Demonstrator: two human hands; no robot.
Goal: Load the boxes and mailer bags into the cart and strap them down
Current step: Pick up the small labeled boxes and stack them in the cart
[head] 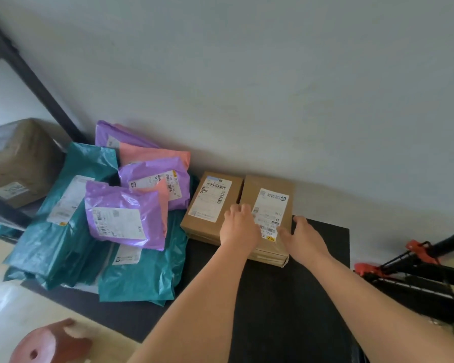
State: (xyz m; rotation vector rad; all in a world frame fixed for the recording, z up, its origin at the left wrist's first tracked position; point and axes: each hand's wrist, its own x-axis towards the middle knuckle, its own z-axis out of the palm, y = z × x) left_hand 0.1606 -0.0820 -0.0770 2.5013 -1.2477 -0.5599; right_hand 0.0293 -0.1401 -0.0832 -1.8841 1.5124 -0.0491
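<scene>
I have both hands on the right box (257,186). My left hand (237,227) curls its fingers over the box's left edge, at the seam against the left box (210,203), and my right hand (303,238) grips the right edge, thumb on top. Both boxes sit on a black mat (286,297) by the wall. The mailer bags (121,221) are heaped to the left, and the cart (419,273) stands to the right.

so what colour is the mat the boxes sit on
Black. The head view shows the mat best, beneath the box stack.
</scene>
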